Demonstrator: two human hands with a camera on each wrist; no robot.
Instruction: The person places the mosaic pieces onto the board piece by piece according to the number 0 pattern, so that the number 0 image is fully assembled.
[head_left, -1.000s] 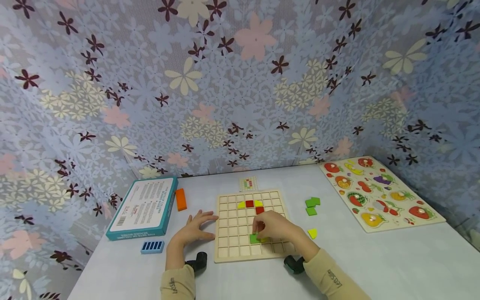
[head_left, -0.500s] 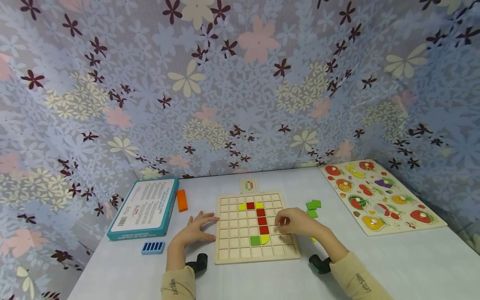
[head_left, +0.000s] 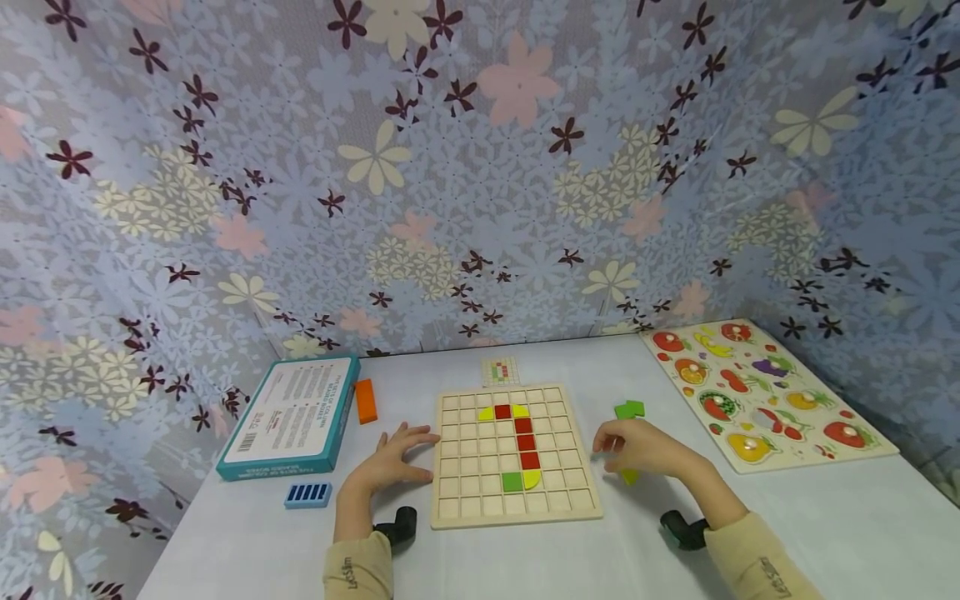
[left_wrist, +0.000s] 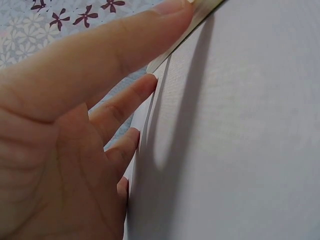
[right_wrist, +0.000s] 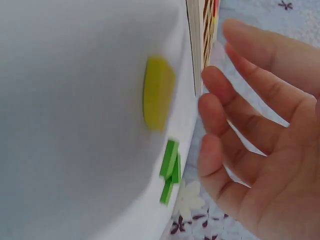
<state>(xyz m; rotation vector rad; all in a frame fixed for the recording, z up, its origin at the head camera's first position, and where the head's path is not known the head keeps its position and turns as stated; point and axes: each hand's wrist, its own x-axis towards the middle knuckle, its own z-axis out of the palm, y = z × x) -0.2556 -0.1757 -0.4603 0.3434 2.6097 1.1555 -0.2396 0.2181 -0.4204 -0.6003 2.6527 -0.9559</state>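
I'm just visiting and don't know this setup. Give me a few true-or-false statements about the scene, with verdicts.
1. The left hand is beside the pale wooden grid board. True.
2. Four red square tiles lie in the board. True.
3. The right hand grips a red tile. False: no tile shows in its grasp.
4. Every green tile is on the board. False: one green square tile is; loose green tiles lie off it.
5. An orange oblong block lies beside the flat teal-and-white box. True.
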